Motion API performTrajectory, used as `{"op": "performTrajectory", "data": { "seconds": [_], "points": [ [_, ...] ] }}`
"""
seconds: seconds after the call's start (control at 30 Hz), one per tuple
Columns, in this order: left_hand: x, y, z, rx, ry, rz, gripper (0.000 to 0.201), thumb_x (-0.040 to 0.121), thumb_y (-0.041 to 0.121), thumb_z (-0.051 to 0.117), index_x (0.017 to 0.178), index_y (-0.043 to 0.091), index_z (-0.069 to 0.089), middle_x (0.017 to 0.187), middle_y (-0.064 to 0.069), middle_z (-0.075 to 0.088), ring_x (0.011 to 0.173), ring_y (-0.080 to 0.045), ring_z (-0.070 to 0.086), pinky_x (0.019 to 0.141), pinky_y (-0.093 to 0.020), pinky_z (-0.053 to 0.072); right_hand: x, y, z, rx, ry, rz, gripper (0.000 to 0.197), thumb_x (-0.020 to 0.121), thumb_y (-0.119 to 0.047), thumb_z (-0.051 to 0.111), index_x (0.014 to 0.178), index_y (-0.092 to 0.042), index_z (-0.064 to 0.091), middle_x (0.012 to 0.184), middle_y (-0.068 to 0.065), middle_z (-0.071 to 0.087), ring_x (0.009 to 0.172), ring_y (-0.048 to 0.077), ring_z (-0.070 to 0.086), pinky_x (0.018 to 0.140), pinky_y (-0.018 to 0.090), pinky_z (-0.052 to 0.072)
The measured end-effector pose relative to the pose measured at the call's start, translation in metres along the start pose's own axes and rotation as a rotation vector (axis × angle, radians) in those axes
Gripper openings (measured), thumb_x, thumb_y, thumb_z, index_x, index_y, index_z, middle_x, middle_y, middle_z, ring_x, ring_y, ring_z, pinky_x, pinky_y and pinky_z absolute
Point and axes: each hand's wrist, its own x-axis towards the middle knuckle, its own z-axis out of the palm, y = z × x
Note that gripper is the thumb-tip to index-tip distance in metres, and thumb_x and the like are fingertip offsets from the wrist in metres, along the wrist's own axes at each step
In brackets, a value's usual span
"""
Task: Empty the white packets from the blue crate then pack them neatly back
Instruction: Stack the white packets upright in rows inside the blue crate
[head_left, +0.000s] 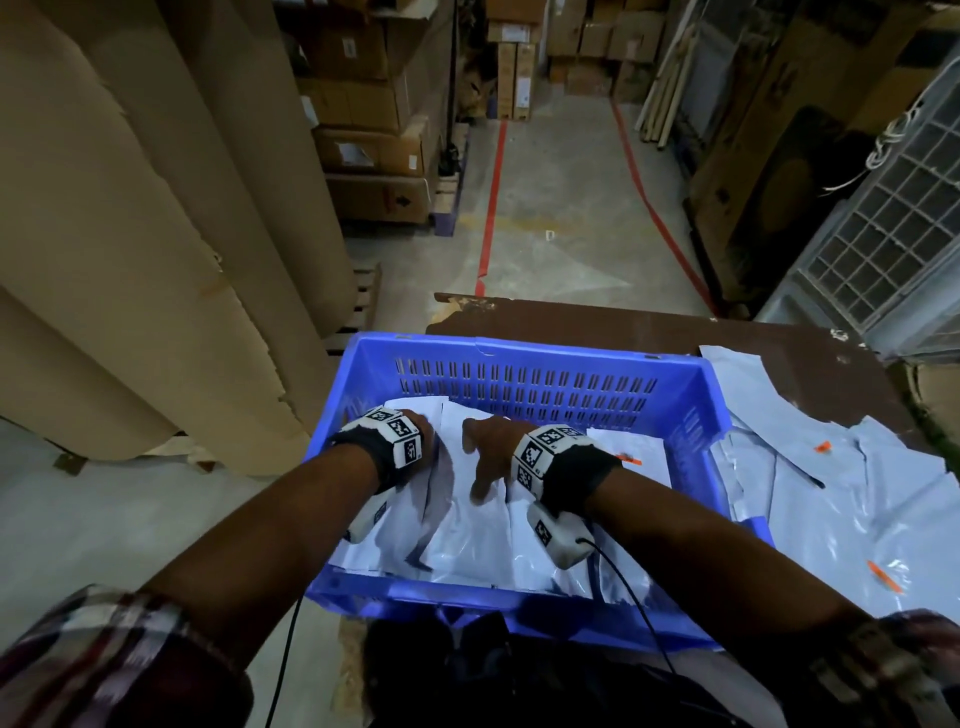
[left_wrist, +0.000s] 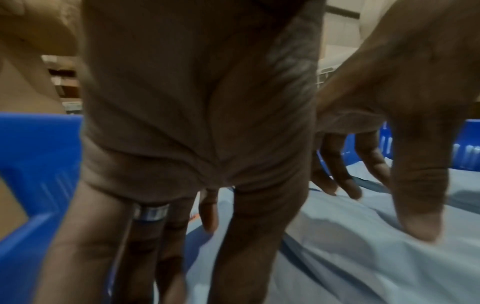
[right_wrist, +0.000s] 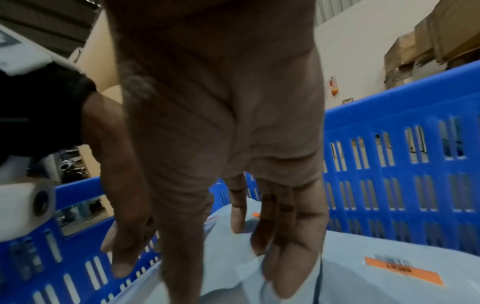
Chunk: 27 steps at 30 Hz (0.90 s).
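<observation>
The blue crate stands on the table in front of me, with white packets lying in it in overlapping layers. Both hands are inside the crate. My left hand presses straight fingers down on the packets near the crate's left wall. Just to its right, my right hand is spread, with fingertips touching a packet. Neither hand grips anything. A packet with an orange barcode label lies beside the right hand. More loose packets are spread on the table right of the crate.
The crate sits on a dark brown table. Big cardboard rolls lean at the left. A white grid-fronted unit stands at the right. Stacked cartons line a floor aisle marked with red lines.
</observation>
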Motion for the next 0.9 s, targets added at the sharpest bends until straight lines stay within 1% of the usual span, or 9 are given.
{"op": "performTrajectory", "data": {
  "seconds": [0.07,0.2,0.23,0.3,0.37,0.57,0.67,0.77,0.9],
  "points": [
    [0.008,-0.001,-0.003,-0.052,-0.128,0.023,0.012,0.061,0.012,0.079,0.064,0.016,0.068,0.075,-0.002,0.070,0.071,-0.022,0.068,0.076,-0.035,0.059,0.003,0.002,0.005,0.078,-0.029,0.014,0.067,0.065,-0.024,0.092,0.115,-0.017,0.047,0.102,0.002,0.056,0.060,0.017,0.058,0.062,0.039,0.058],
    [0.051,-0.006,0.017,-0.144,-0.265,0.060,0.030,0.039,0.015,0.088,0.045,0.036,0.067,0.070,0.005,0.066,0.082,-0.022,0.072,0.082,-0.042,0.060,0.011,-0.003,0.015,0.068,-0.050,-0.004,0.103,0.066,-0.024,0.092,0.145,-0.014,0.026,0.127,0.016,0.055,0.058,0.015,0.049,0.054,0.034,0.049],
    [0.057,-0.007,0.022,-0.145,-0.269,0.064,0.030,0.036,0.017,0.088,0.050,0.036,0.068,0.073,0.005,0.067,0.082,-0.022,0.072,0.081,-0.043,0.061,0.013,-0.005,0.017,0.057,-0.047,-0.011,0.117,0.066,-0.024,0.092,0.152,-0.016,0.013,0.136,0.018,0.050,0.065,0.020,0.053,0.057,0.034,0.049],
    [0.041,-0.005,0.021,-0.128,-0.248,0.079,0.034,0.037,0.022,0.086,0.067,0.031,0.073,0.080,0.002,0.071,0.079,-0.023,0.072,0.077,-0.041,0.061,0.016,-0.007,0.021,0.016,-0.036,-0.025,0.132,0.066,-0.029,0.092,0.156,-0.017,-0.004,0.149,0.018,0.039,0.106,0.030,0.061,0.076,0.037,0.049],
    [0.033,-0.005,0.021,-0.138,-0.208,0.078,0.037,0.040,0.023,0.083,0.076,0.025,0.074,0.079,0.001,0.073,0.076,-0.023,0.071,0.073,-0.037,0.060,0.020,-0.006,0.022,-0.015,-0.030,-0.021,0.136,0.065,-0.032,0.092,0.157,-0.015,-0.007,0.156,0.018,0.029,0.137,0.032,0.043,0.095,0.042,0.045],
    [0.043,-0.014,0.033,-0.190,-0.240,0.082,0.040,0.030,0.017,0.078,0.066,0.033,0.078,0.069,0.004,0.073,0.068,-0.021,0.073,0.072,-0.041,0.063,0.022,-0.006,0.017,-0.052,-0.014,0.012,0.133,0.064,-0.029,0.093,0.157,-0.011,-0.001,0.158,0.020,0.024,0.144,0.033,0.032,0.107,0.042,0.039],
    [0.032,-0.013,0.027,-0.200,-0.188,0.093,0.033,0.033,0.015,0.080,0.065,0.020,0.075,0.071,0.001,0.071,0.074,-0.025,0.073,0.075,-0.043,0.062,0.022,-0.014,0.015,-0.125,0.028,0.029,0.113,0.064,-0.033,0.092,0.149,-0.012,0.021,0.144,0.023,0.034,0.126,0.040,0.049,0.090,0.044,0.050],
    [0.016,-0.014,0.016,-0.210,-0.088,0.102,0.020,0.058,0.020,0.077,0.070,0.017,0.061,0.072,0.005,0.063,0.086,-0.023,0.069,0.076,-0.031,0.056,0.020,-0.027,0.013,-0.187,0.113,-0.011,0.100,0.063,-0.043,0.090,0.139,-0.014,0.032,0.134,0.019,0.038,0.118,0.038,0.052,0.083,0.041,0.048],
    [0.023,-0.020,0.004,-0.249,-0.245,0.107,0.031,0.037,0.024,0.091,0.064,0.020,0.077,0.064,0.004,0.072,0.074,-0.019,0.073,0.076,-0.040,0.062,0.024,-0.033,0.018,-0.201,0.063,-0.016,0.108,0.055,-0.051,0.091,0.140,-0.017,0.035,0.135,0.016,0.036,0.122,0.037,0.046,0.090,0.041,0.046]
  ]
}}
